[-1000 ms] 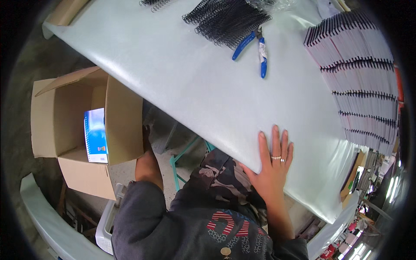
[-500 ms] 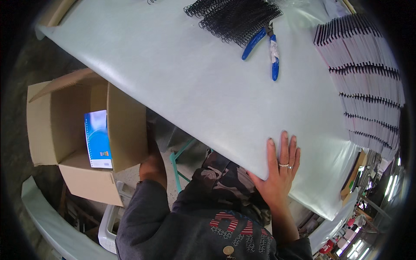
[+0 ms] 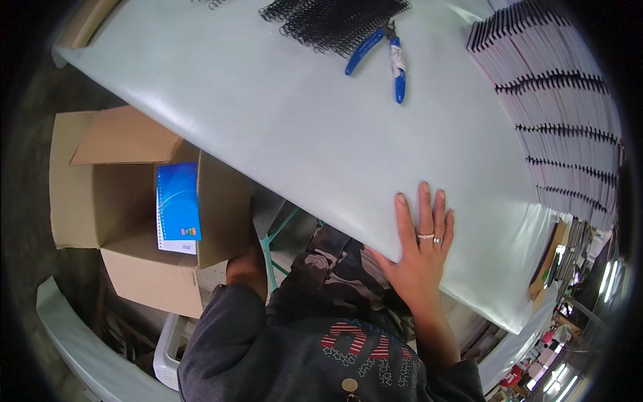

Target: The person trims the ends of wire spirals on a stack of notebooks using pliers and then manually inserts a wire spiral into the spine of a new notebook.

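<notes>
My right hand (image 3: 423,258) lies flat on the pale table cover near its front edge, fingers spread and nothing held. My left forearm (image 3: 248,271) reaches up behind an open cardboard box (image 3: 228,208) at the left. The left hand's fingers are hidden by the box wall, so its grip does not show. Inside the box, leaning against its right wall, are punched sheets with a blue cover (image 3: 179,208) on top and white pages (image 3: 176,246) beneath.
Blue-handled pliers (image 3: 400,74) lie beside a pile of black wire binding coils (image 3: 321,23) at the table's far side. Stacked wire-bound books (image 3: 556,107) rise along the right. Left of my knees are a green metal frame (image 3: 269,258) and a white plastic basket (image 3: 165,355).
The box with the blue-covered sheets has shifted right, and its far flap has dropped outward. The table's contents sit slightly further left and up in view. My right hand stays on the table.
</notes>
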The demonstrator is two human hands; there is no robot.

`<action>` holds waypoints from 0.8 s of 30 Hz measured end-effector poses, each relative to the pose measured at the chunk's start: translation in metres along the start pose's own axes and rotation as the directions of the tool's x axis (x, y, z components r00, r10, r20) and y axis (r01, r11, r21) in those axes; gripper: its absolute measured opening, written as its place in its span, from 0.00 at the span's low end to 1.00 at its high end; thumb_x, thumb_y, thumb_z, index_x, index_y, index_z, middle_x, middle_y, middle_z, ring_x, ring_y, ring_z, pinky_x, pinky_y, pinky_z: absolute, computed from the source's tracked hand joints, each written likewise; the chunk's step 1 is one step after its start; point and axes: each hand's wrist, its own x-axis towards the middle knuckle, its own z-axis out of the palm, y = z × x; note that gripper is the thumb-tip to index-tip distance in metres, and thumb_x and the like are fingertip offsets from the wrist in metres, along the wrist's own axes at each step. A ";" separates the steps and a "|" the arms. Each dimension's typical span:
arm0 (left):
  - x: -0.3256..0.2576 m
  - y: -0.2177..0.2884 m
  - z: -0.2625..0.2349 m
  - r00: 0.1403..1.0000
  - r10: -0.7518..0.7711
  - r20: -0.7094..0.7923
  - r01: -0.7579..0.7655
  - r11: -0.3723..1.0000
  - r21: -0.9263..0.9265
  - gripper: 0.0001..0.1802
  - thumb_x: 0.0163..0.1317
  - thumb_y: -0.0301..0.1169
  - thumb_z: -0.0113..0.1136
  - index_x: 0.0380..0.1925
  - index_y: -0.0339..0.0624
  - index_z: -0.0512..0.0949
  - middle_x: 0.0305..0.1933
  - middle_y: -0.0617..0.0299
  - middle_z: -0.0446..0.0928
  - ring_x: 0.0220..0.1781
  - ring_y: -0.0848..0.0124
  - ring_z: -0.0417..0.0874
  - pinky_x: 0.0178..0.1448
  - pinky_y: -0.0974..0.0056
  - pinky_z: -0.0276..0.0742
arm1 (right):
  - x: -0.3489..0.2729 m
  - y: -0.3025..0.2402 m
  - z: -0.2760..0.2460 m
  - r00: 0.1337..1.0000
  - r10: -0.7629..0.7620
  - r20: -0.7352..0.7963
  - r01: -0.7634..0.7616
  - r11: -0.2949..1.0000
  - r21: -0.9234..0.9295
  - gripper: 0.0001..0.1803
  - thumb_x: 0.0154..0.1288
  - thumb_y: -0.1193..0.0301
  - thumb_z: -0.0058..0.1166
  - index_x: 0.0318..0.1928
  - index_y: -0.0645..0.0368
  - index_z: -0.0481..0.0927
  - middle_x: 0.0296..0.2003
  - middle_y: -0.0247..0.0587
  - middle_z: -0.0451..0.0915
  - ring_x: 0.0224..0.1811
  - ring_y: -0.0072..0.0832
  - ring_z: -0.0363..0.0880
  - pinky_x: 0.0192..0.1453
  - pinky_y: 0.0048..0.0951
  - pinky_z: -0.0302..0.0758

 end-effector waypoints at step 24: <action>-0.308 0.151 0.117 0.476 0.652 0.590 -0.526 -0.327 0.785 0.20 0.61 0.35 0.58 0.51 0.39 0.74 0.48 0.49 0.78 0.48 0.58 0.79 0.52 0.58 0.73 | -0.012 0.006 0.006 0.989 0.008 -0.146 0.007 0.995 0.097 0.46 0.46 0.59 0.68 0.67 0.43 0.61 0.70 0.42 0.52 0.71 0.49 0.49 0.69 0.58 0.49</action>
